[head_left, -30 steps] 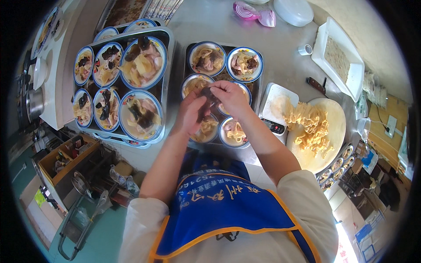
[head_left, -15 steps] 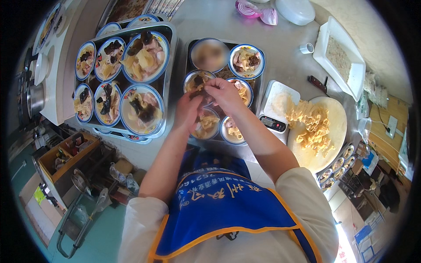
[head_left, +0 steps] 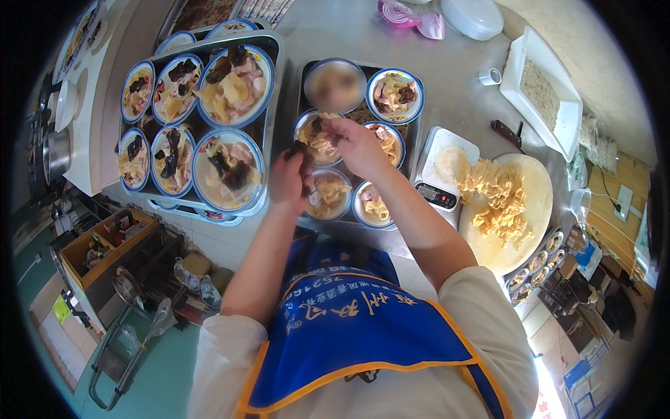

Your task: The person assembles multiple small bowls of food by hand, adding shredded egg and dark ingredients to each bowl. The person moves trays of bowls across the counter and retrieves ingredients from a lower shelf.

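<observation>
My left hand [head_left: 287, 183] is closed around dark pieces of black fungus [head_left: 299, 149], at the left edge of a metal tray [head_left: 298, 87]. My right hand [head_left: 363, 150] is pinched over the middle-left bowl [head_left: 317, 145], with a dark scrap of fungus at its fingertips. That bowl holds pale yellow, sheet-like strips and pinkish meat, partly hidden by my fingers. Around it in the tray stand other blue-rimmed bowls: one at far right [head_left: 394, 96] with dark fungus on top, and near ones [head_left: 328, 194] with yellow strips and meat.
To the left, a stacked tray [head_left: 278, 84] carries several filled bowls. On the right are a white scale [head_left: 450, 150], a round board [head_left: 534, 202] heaped with yellow strips [head_left: 499, 199], a knife [head_left: 507, 133] and a white bin [head_left: 541, 91]. A cut purple onion [head_left: 405, 17] lies at the back.
My hands have drawn apart from where their fingertips met over the bowl. The dark fungus now shows at both hands, the left slightly lower and the right over the bowl.
</observation>
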{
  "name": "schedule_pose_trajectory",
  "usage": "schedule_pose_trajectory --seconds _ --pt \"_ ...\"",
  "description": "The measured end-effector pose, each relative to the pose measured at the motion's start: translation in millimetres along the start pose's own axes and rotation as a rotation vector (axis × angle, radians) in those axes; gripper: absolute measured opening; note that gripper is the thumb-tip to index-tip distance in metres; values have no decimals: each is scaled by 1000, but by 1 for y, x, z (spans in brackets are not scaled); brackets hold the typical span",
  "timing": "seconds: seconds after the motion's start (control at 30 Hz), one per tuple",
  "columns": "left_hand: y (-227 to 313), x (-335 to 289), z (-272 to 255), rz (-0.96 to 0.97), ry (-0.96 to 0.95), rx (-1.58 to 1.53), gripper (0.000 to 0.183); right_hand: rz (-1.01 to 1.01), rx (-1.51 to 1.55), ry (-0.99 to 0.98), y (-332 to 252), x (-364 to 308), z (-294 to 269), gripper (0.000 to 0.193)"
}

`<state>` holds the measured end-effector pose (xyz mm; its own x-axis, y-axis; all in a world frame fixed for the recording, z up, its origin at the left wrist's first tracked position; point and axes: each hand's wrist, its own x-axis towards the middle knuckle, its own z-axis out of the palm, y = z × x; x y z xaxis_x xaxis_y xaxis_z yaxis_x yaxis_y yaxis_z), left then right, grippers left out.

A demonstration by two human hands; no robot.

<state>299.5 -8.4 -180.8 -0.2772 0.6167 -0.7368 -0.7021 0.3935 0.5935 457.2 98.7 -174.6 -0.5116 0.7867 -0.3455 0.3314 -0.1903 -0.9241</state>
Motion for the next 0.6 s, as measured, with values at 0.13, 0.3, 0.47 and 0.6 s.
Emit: schedule_pose_trajectory --seconds 0.13,0.3,0.47,0.6 --pt "1 -7 -4 -16 -25 -39 11 -145 9 31 -1 -1 6 45" --pt "-1 -9 -10 2 -104 -20 12 -107 -148 104 -1 -7 6 42" --pt "8 -15 -1 -88 -240 10 13 98 451 -153 5 -15 12 39" --pt "13 -18 9 -112 -261 97 13 159 377 -186 9 -16 11 34"
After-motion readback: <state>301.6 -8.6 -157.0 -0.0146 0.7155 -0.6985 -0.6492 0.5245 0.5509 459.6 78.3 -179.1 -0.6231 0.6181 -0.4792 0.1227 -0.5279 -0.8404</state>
